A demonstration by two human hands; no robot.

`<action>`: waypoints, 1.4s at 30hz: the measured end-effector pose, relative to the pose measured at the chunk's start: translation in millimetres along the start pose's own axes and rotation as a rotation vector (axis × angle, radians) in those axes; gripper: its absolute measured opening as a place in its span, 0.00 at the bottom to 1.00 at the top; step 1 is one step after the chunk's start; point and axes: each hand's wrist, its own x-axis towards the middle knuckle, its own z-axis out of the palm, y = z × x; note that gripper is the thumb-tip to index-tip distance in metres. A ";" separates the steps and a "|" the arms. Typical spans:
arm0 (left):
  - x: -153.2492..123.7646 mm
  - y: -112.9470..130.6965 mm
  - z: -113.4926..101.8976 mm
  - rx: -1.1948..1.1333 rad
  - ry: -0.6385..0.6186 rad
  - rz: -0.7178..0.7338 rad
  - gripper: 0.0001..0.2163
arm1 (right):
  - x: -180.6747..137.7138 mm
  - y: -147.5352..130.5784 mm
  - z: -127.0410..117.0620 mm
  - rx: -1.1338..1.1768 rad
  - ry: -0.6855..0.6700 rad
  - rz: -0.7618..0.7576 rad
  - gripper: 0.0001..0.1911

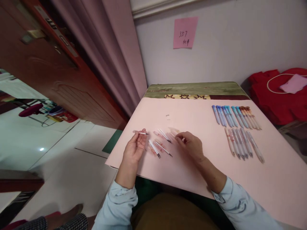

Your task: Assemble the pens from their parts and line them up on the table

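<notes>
My left hand [135, 148], palm up, pinches a white pen refill [143, 133] with a dark tip pointing right; a pinkish clear piece shows behind the fingertips. My right hand [190, 146] has its fingers closed at the right side of the loose pen parts, by a pale see-through pen barrel [173, 130]. Whether the barrel is between those fingers I cannot tell. Between the hands lie several white refills [154, 149] and clear pinkish pen barrels [158, 145]. Two small dark bits [167, 115] lie farther back.
At the right of the pink-covered table [192, 179] stands a row of blue to brown pens [230, 115], with paler pens [240, 143] nearer me. Red cloth [268, 95] lies beyond the right edge. A wooden door [79, 83] and curtain [120, 48] border the left.
</notes>
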 end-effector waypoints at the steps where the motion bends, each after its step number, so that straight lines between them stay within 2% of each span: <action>1: 0.7 1.7 -3.0 -0.005 0.021 -0.005 0.07 | 2.0 2.8 -1.8 -0.033 0.029 0.003 0.07; 4: 2.4 2.9 -8.7 -0.005 0.045 -0.013 0.08 | 6.9 10.9 -5.7 -0.088 0.084 0.042 0.09; 10: 5.1 1.8 -13.4 -0.003 0.027 -0.033 0.08 | 4.7 12.3 -1.2 -0.141 -0.037 0.027 0.07; 16: 10.4 0.5 -20.0 -0.033 0.036 -0.040 0.07 | 3.4 11.6 2.8 -0.207 -0.009 0.019 0.08; 21: 11.8 -7.6 -15.5 -0.025 0.034 -0.065 0.08 | 0.7 10.4 13.9 -0.380 -0.026 -0.012 0.13; 24: 11.9 -13.3 -11.0 -0.016 0.029 -0.072 0.08 | -0.5 7.7 18.1 -0.404 -0.036 0.003 0.12; 29: 10.8 -18.2 -7.1 0.011 0.018 -0.066 0.08 | 1.7 5.8 16.2 -0.265 -0.018 0.083 0.08; 35: 8.1 -26.3 -1.2 0.018 -0.018 -0.068 0.07 | 3.7 8.5 14.4 -0.164 0.000 0.103 0.06; 38: 8.2 -31.8 3.0 0.033 -0.028 -0.029 0.06 | 2.5 7.0 11.8 -0.031 0.070 0.046 0.08; 42: 10.8 -38.2 7.3 0.059 -0.021 0.053 0.05 | -1.5 -1.6 6.8 0.281 0.106 -0.111 0.11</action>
